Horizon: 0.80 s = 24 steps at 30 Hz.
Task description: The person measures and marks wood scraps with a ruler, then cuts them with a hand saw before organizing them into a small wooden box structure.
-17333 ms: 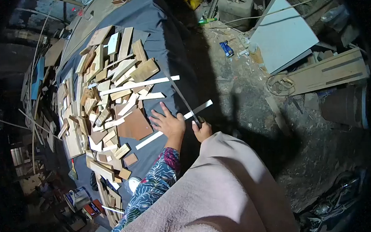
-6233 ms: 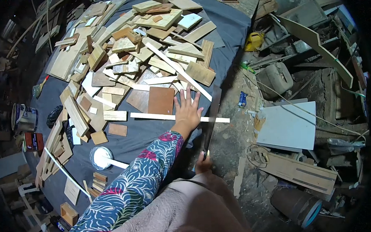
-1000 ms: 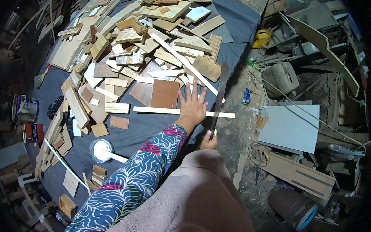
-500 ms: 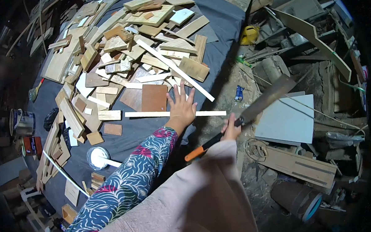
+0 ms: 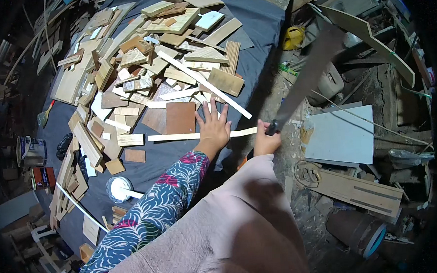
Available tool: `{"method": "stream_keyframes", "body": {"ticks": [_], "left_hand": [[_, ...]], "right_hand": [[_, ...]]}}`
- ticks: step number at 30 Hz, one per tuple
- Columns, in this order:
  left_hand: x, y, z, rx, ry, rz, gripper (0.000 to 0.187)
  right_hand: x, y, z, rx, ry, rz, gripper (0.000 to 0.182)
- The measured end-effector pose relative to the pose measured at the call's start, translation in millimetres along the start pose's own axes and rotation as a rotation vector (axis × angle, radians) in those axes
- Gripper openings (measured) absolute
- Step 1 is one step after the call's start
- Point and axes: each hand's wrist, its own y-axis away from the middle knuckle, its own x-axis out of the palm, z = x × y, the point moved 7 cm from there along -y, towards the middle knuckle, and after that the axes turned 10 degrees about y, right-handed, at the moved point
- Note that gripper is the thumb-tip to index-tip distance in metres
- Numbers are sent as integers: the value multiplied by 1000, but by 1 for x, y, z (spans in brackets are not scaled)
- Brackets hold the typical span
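Observation:
My left hand (image 5: 214, 129) lies with its fingers spread across a thin white wooden strip (image 5: 174, 137), pressing it on the dark cloth. The strip runs left to right, and its right end reaches my right hand (image 5: 266, 138). In that hand is a handsaw (image 5: 307, 77), gripped by its black and orange handle, the blade slanting up and to the right and slightly blurred. A brown square tile (image 5: 180, 117) sits just above the strip, left of my left fingers. Another long white strip (image 5: 206, 84) lies diagonally on the wood pile.
Wood offcuts (image 5: 173, 25) are heaped over the cloth-covered table (image 5: 259, 23). A white cup with a stick (image 5: 119, 189) stands below the strip. Right of the table are a white board (image 5: 344, 135), a yellow container (image 5: 293, 37) and a brown bucket (image 5: 354, 233).
My right hand has moved slightly left and up to the strip's right end, and the saw blade has swung steeper. My left hand has stayed on the strip.

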Motion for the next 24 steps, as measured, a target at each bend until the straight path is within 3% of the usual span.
{"method": "stream_keyframes", "body": {"ticks": [3,5,11,13,16,20,24], "left_hand": [[-2,1,-1,4,-1,-15,52],[-4,1,0,2,18,-12,52],[-3,1,0,3,18,-11,52],[-4,0,-1,5,0,-11,52],[-5,2,-2,21,-13,-45,53],[-8,2,-3,29,2,-76,53],[-10,5,0,97,176,-97,51]], "right_hand": [[5,9,24,-277,112,3,23],[3,6,28,-332,178,-47,25],[6,-26,-62,-78,49,-63,23],[22,-20,-106,323,-238,121,16],[23,-2,-128,505,-404,160,18],[12,20,-139,632,-534,109,17],[-15,30,-97,544,-519,113,14]]}}
